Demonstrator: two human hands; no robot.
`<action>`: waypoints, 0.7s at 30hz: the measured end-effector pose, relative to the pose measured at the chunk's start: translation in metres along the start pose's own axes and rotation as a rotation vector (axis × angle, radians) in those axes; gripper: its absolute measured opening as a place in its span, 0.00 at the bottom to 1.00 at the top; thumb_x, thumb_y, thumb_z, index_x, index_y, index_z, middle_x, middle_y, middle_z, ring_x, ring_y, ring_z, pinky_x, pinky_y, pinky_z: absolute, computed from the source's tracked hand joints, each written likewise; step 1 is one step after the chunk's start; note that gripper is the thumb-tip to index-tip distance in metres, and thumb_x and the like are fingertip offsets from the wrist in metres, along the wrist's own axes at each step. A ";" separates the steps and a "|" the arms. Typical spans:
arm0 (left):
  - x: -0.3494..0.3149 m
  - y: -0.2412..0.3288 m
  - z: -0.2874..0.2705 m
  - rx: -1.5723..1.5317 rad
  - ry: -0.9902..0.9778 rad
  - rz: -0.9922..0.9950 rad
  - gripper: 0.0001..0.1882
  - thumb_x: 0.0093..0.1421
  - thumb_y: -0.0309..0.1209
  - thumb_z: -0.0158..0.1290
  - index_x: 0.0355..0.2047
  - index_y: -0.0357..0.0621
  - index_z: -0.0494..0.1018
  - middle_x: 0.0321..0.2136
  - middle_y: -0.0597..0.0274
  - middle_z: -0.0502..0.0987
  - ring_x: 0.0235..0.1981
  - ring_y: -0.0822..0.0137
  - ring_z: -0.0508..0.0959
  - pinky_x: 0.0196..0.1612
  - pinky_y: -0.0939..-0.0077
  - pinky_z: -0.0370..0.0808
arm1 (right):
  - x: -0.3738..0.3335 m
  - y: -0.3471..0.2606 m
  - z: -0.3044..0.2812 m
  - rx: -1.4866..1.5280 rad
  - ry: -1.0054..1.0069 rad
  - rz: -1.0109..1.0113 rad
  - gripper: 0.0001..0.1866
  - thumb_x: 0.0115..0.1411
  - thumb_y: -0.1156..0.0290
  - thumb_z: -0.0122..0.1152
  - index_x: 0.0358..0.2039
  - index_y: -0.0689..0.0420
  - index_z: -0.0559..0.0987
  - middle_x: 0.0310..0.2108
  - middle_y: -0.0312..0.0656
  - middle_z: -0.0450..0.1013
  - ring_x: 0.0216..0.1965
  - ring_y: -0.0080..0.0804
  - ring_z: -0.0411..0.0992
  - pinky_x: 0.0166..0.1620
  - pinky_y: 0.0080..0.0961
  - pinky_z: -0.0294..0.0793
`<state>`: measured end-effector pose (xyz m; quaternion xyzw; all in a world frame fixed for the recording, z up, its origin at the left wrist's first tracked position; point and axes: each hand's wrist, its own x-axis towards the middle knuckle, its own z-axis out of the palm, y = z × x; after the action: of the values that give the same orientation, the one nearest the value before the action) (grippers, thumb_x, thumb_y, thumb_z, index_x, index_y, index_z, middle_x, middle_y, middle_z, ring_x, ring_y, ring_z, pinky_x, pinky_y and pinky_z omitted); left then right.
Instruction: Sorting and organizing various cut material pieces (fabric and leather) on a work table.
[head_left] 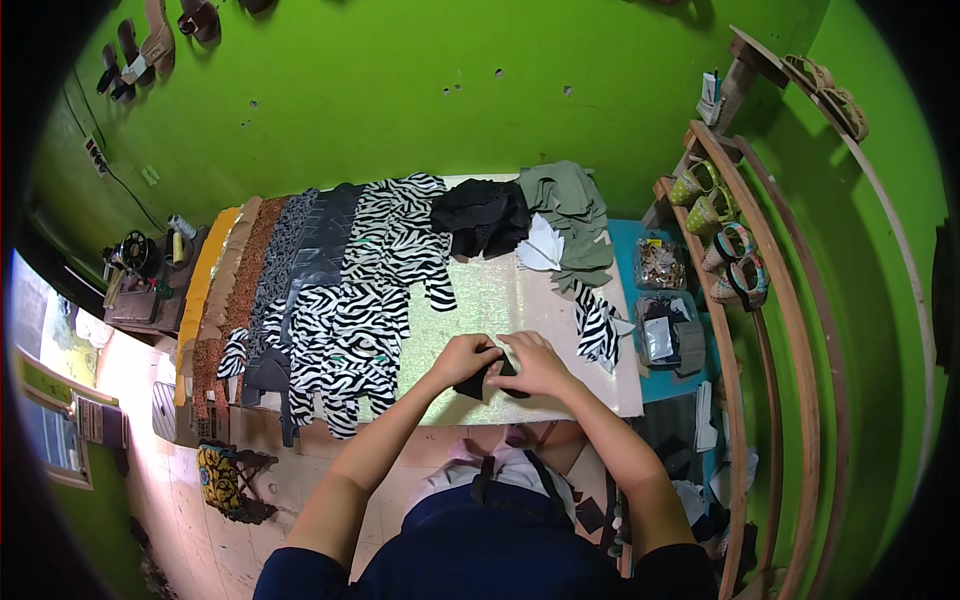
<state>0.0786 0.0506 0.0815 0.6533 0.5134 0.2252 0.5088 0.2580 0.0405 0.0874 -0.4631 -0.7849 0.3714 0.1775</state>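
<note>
Over the near edge of the pale work table [440,400], both my hands are together at a small piece of black material [478,386], fabric or leather. My left hand [468,362] is closed on its left part, fingers curled. On its right side my right hand [534,366] grips it with thumb and bent fingers; part of the piece is hidden under the hands. Beyond them lie a crumpled black cloth heap [482,215], green cut pieces [568,210] and a white piece [541,243]. A zebra-print strip [598,328] rests to the right.
Zebra-print pieces [345,320] cover the table's left half, beside grey, brown-speckled and yellow sheets [205,270]. Plastic boxes [660,264] stand on a blue surface at right. Wooden racks [770,260] hold sandals [738,280]. A sewing machine [132,252] stands far left, a patterned stool [222,480] below.
</note>
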 end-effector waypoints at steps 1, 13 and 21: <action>0.003 0.004 0.000 -0.016 0.029 0.003 0.11 0.55 0.33 0.53 0.24 0.37 0.74 0.17 0.64 0.75 0.19 0.77 0.73 0.25 0.82 0.69 | 0.001 -0.004 -0.003 -0.141 0.016 -0.008 0.42 0.43 0.45 0.63 0.51 0.62 0.66 0.48 0.51 0.64 0.53 0.48 0.60 0.54 0.37 0.59; 0.046 -0.033 0.016 -0.094 0.100 -0.094 0.11 0.52 0.28 0.55 0.35 0.37 0.72 0.27 0.60 0.76 0.28 0.72 0.74 0.34 0.81 0.70 | 0.032 0.087 -0.027 0.559 -0.130 0.269 0.13 0.52 0.80 0.55 0.39 0.63 0.72 0.34 0.39 0.72 0.36 0.22 0.70 0.41 0.17 0.68; 0.068 -0.035 0.060 0.480 0.503 0.007 0.25 0.47 0.29 0.54 0.47 0.40 0.64 0.46 0.44 0.63 0.47 0.46 0.64 0.49 0.59 0.64 | 0.030 0.128 -0.036 -0.150 0.451 0.001 0.11 0.48 0.77 0.54 0.35 0.58 0.73 0.32 0.46 0.71 0.36 0.42 0.70 0.41 0.32 0.69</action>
<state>0.1374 0.0838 0.0117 0.6800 0.6590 0.2537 0.1971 0.3416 0.1188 0.0135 -0.5465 -0.7507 0.1991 0.3133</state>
